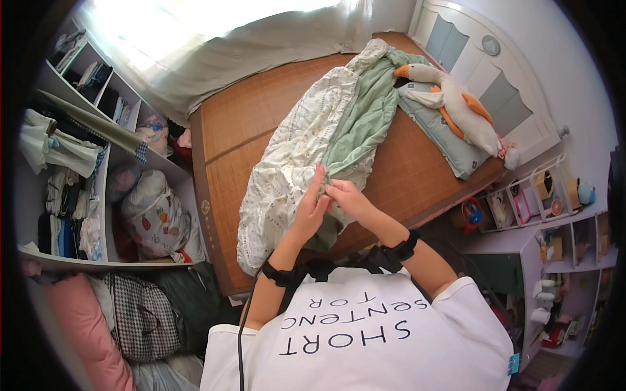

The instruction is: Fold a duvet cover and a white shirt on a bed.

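Note:
A quilt (308, 127) lies lengthwise across the bed, bunched and wrinkled. One face is white with a small leaf-and-flower print; the other is plain green (362, 117). At its near end, my left hand (311, 207) holds a bit of the green cloth, with its fingers stretched out and its thumb bent in. Close beside it, my right hand (349, 198) pinches the same small bunch of cloth. My fingers hide most of the held piece. Some darker green cloth (325, 234) hangs below my hands at the bed's near edge.
Under the quilt is a brown woven mat (234, 115). A plush goose (459, 100) rests on a grey-green pillow (440, 132) by the white headboard (469, 44). Open wardrobe shelves (105, 195) stand left, above a houndstooth bag (139, 315). A white rack (530, 193) stands right. A black cable (240, 337) runs along my left arm.

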`<control>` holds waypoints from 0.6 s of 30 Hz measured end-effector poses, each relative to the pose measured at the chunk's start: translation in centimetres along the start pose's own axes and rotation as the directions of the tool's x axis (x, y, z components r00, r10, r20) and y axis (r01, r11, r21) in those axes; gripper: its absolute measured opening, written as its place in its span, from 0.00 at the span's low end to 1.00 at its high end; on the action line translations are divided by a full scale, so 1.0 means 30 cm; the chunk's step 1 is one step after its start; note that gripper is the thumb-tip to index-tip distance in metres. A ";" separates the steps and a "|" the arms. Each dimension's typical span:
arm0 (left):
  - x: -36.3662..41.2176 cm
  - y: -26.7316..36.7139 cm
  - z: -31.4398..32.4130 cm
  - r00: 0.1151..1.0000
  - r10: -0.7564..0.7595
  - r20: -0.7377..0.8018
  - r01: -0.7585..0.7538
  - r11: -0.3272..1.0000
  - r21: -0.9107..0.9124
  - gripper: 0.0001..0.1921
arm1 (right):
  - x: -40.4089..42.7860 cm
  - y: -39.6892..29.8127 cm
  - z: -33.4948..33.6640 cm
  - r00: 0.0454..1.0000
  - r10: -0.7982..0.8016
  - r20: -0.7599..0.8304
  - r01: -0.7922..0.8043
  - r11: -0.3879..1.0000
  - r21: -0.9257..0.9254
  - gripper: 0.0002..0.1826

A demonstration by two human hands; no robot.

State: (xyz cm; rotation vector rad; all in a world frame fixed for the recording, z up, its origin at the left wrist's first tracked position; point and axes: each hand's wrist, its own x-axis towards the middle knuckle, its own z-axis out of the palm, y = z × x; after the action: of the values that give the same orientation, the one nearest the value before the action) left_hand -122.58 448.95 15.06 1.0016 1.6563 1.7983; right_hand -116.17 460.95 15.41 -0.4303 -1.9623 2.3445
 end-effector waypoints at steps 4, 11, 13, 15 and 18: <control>0.027 -0.019 0.043 0.999 -0.017 -0.043 0.017 1.000 -0.004 0.30 | -0.010 -0.082 -0.039 0.988 0.113 0.104 -0.117 0.993 0.030 0.23; 0.114 -0.055 0.048 0.989 -0.018 -0.145 0.055 0.966 0.252 0.24 | 0.030 -0.085 -0.147 0.989 0.074 0.131 -0.050 0.983 -0.178 0.31; 0.133 -0.049 0.027 0.986 -0.101 -0.134 0.128 0.969 0.212 0.21 | 0.060 -0.050 -0.196 0.974 0.151 0.168 -0.126 0.981 -0.150 0.29; 0.146 -0.068 0.008 0.982 -0.094 -0.162 0.122 0.977 0.172 0.17 | 0.065 -0.010 -0.198 0.974 0.090 0.206 -0.086 0.996 -0.029 0.25; 0.176 -0.053 0.022 0.974 -0.099 -0.203 0.111 0.993 0.048 0.16 | 0.069 0.058 -0.178 0.972 -0.104 0.212 0.081 0.990 0.115 0.23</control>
State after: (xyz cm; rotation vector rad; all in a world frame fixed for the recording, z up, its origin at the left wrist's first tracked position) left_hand -125.46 453.66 14.46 0.7616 1.8565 1.8397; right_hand -116.62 466.17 12.53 -0.0750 -1.8823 2.5139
